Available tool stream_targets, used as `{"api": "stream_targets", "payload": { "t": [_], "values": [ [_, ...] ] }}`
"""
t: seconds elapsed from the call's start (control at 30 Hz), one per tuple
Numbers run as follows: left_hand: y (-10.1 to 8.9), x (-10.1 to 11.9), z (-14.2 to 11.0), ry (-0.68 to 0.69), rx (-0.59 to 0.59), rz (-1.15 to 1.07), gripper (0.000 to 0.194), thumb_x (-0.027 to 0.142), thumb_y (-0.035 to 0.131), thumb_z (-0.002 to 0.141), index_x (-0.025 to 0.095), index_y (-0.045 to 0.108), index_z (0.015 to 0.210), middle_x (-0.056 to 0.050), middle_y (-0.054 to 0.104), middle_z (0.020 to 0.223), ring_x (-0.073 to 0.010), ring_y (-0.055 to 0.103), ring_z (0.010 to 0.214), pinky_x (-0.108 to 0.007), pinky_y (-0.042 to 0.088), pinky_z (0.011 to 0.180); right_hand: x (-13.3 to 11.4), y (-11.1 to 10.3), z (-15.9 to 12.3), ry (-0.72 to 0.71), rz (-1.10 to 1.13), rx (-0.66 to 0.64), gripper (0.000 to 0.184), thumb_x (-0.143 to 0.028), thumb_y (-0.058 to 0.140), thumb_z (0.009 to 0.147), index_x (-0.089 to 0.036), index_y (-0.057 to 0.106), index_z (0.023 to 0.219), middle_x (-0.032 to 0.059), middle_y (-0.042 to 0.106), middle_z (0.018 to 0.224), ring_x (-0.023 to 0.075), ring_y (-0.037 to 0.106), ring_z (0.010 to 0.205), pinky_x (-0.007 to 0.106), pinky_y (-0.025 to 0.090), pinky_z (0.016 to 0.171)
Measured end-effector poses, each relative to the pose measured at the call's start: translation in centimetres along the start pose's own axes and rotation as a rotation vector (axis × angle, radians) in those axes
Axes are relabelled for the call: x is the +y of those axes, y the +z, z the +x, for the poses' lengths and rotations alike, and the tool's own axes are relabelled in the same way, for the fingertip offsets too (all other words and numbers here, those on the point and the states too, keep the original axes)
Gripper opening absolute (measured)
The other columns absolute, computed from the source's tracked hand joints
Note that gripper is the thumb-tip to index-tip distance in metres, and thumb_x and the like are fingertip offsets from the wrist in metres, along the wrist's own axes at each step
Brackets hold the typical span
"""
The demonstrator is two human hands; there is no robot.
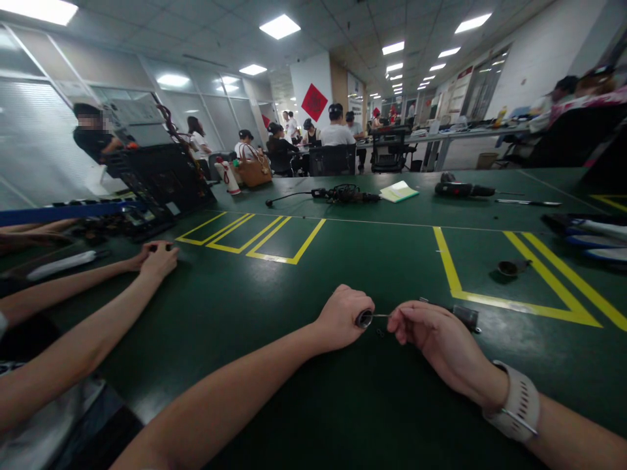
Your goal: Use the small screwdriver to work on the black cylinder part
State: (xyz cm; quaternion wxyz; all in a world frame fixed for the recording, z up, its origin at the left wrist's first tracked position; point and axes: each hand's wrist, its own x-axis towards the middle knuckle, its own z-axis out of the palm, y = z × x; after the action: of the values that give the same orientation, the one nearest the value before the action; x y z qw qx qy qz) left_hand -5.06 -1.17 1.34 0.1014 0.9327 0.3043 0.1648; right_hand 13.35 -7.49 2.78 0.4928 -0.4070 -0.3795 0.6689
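Note:
My left hand (344, 318) is closed around a dark cylindrical part (364, 318), its round open end facing right. A thin metal rod (381, 316) spans the gap between that opening and the fingertips of my right hand (431, 336). My right fingers are pinched on the rod; whether it has a handle is hidden. Just below the rod, tiny dark ring-like pieces (380, 333) lie on the green table (274, 307). Behind my right hand lies a dark cylindrical body (465, 318), partly covered by the hand.
A small dark cup-shaped part (512, 267) sits inside yellow tape markings (455, 281) at right. Farther back are a corded tool (343, 194), a notepad (399, 190) and a black power tool (463, 189). At left, a co-worker's hands (159, 258) hold something small and dark.

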Motion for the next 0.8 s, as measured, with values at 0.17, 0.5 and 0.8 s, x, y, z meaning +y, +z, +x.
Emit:
{"api": "stream_targets", "payload": {
  "t": [0.17, 0.5, 0.8],
  "values": [
    [-0.1, 0.2, 0.1, -0.009, -0.031, 0.049, 0.005, 0.011, 0.053, 0.074, 0.016, 0.054, 0.074, 0.001, 0.058, 0.07, -0.0127, 0.053, 0.068, -0.027, 0.034, 0.068, 0.2, -0.2, 0.0, 0.0, -0.002, 0.009, 0.019, -0.03, 0.063, 0.074, -0.014, 0.068, 0.064, 0.0053, 0.064, 0.067, 0.0161, 0.053, 0.061, 0.03, 0.042, 0.06],
    [-0.4, 1.0, -0.1, 0.045, -0.06, 0.218, 0.011, 0.019, 0.049, 0.084, 0.016, 0.055, 0.075, 0.0, 0.056, 0.071, -0.0139, 0.049, 0.068, -0.028, 0.031, 0.067, -0.4, 0.2, -0.3, -0.05, -0.11, 0.013, 0.019, -0.031, 0.063, 0.072, -0.016, 0.068, 0.062, 0.0057, 0.065, 0.067, 0.017, 0.054, 0.061, 0.031, 0.041, 0.058],
    [-0.6, 1.3, -0.1, 0.04, -0.074, 0.324, 0.013, 0.019, 0.047, 0.085, 0.017, 0.053, 0.073, -0.001, 0.055, 0.07, -0.0154, 0.048, 0.068, -0.029, 0.03, 0.067, -0.8, 0.3, -0.6, -0.07, -0.163, 0.063, 0.018, -0.03, 0.063, 0.067, -0.016, 0.067, 0.056, 0.0052, 0.064, 0.061, 0.0166, 0.052, 0.057, 0.03, 0.04, 0.053]
  ]
}}
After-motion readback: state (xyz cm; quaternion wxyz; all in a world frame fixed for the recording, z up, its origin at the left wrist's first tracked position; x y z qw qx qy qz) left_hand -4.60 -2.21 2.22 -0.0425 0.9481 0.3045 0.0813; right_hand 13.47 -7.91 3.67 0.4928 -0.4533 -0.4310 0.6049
